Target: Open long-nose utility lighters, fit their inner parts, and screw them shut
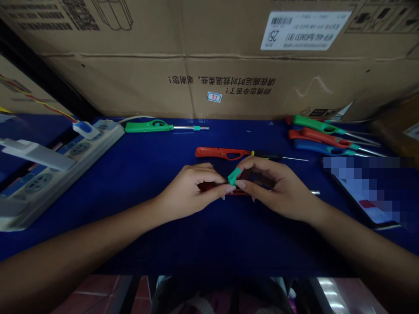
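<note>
Pinching with thumb and index finger of the right hand (pixel 284 187) the small green piece (pixel 233 175), above the blue table (pixel 212 244). Grasping its lower end also with the left hand (pixel 191 185), at nine o'clock from it, fingers closed. Just below, seeing a red part (pixel 242 192), mostly hidden; cannot tell whether gripped too. At nine o'clock, well apart, noticing a white power strip (pixel 57 176) with plugs; a little after three o'clock, a phone (pixel 376 213), partly pixelated. Beyond the hands, at eleven o'clock, finding a red handle (pixel 209 152), and just beside its end, toward two o'clock, a screwdriver (pixel 268 155). Farther, at ten o'clock, finding a green lighter (pixel 140 127); at two o'clock, close together, several coloured lighters (pixel 317 136). Farthest, at twelve o'clock, seeing a big cardboard box (pixel 229 65)
</note>
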The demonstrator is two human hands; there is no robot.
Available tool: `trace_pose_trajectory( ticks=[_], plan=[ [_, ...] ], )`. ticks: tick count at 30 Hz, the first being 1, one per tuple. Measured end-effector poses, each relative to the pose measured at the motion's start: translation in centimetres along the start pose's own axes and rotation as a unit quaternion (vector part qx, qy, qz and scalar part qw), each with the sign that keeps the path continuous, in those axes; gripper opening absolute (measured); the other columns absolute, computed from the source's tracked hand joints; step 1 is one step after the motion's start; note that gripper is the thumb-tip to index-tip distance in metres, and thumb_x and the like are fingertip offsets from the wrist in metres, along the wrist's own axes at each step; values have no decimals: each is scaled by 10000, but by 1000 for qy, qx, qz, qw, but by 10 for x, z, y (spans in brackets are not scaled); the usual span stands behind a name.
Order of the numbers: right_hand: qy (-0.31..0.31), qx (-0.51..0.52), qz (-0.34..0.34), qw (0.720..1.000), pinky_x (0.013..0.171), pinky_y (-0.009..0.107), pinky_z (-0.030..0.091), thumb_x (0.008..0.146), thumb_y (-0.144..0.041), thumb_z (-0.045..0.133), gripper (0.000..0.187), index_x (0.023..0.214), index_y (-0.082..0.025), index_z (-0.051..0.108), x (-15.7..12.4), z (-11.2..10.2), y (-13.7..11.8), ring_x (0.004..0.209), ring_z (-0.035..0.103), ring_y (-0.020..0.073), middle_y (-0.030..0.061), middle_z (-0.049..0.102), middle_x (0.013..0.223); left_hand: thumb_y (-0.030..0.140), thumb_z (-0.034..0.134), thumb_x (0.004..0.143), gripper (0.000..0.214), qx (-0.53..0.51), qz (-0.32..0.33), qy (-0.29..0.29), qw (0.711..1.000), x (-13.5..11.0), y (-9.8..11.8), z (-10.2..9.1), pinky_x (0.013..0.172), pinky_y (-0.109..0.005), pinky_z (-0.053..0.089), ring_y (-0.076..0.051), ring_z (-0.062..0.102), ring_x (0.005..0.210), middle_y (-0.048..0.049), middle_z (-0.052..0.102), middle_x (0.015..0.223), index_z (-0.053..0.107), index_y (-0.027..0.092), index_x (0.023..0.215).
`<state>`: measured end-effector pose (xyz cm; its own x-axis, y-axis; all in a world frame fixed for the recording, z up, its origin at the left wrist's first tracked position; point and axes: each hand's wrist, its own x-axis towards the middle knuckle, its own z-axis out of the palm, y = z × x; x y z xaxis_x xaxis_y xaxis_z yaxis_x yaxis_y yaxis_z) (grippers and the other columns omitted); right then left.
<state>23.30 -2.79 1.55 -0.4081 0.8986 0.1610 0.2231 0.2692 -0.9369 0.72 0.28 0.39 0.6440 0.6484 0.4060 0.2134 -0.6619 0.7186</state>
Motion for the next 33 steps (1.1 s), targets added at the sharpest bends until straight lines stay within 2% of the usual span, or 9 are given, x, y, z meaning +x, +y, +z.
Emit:
trace_pose_trajectory(
  ticks=[5, 7, 12, 15, 19, 22, 27, 33],
  plan=[
    [16, -82, -11, 996, 628, 242, 523, 933, -356, 694, 193, 1027, -188, 695, 0, -4, -5, 781, 653, 132, 39, 714, 956, 245, 760, 890, 137, 139, 56, 30, 988, -2, -4, -1, 703, -272, 438, -124, 578, 678, 34, 630, 620, 739, 188, 767],
    [5, -131, -32, 991, 673, 242, 526, 915, -335, 722, 178, 1021, -192, 714, 0, -6, -3, 802, 664, 133, 35, 726, 959, 270, 765, 890, 136, 184, 71, 35, 980, -3, -6, -2, 720, -281, 422, -133, 602, 719, 41, 656, 641, 740, 206, 772],
    [-34, -275, -92, 956, 743, 280, 511, 944, -266, 680, 108, 976, -184, 743, -3, -10, 0, 810, 673, 155, 38, 740, 915, 319, 757, 902, 122, 225, 90, 33, 970, -4, -8, -1, 710, -284, 400, -143, 622, 768, 42, 717, 723, 753, 227, 822],
    [-51, -347, -98, 931, 774, 307, 495, 979, -211, 595, 157, 955, -193, 750, -6, -18, -4, 853, 683, 182, 45, 747, 921, 353, 744, 912, 124, 213, 64, 10, 975, -4, -7, 0, 739, -285, 425, -146, 612, 779, 40, 711, 741, 759, 234, 883],
    [-29, -395, -62, 916, 715, 297, 463, 947, -204, 596, 146, 879, -202, 726, -9, -34, -12, 788, 671, 176, 30, 733, 867, 354, 753, 899, 177, 197, 31, -52, 979, -4, -5, 2, 833, -321, 453, -161, 628, 854, 16, 702, 877, 750, 240, 1035],
    [-68, -409, -26, 910, 651, 277, 426, 900, -176, 616, 125, 859, -232, 719, -10, -41, -15, 725, 656, 156, -5, 730, 819, 304, 736, 908, 193, 199, 15, -76, 977, -6, -5, 3, 846, -342, 453, -170, 631, 881, 11, 691, 924, 742, 265, 1097],
    [-95, -409, -5, 908, 623, 289, 407, 922, -205, 582, 142, 862, -237, 706, -9, -38, -12, 725, 654, 163, 0, 730, 842, 244, 653, 964, 152, 174, 13, -81, 981, -7, -8, 6, 808, -329, 454, -155, 632, 862, 2, 680, 901, 757, 261, 1073],
    [-103, -380, -7, 919, 650, 297, 425, 911, -177, 587, 144, 879, -237, 715, -6, -33, -5, 756, 662, 172, 11, 739, 869, 197, 685, 935, 115, 107, -4, -62, 992, -5, -8, 9, 698, -275, 454, -126, 597, 764, 0, 659, 832, 765, 218, 1014]
  ],
)
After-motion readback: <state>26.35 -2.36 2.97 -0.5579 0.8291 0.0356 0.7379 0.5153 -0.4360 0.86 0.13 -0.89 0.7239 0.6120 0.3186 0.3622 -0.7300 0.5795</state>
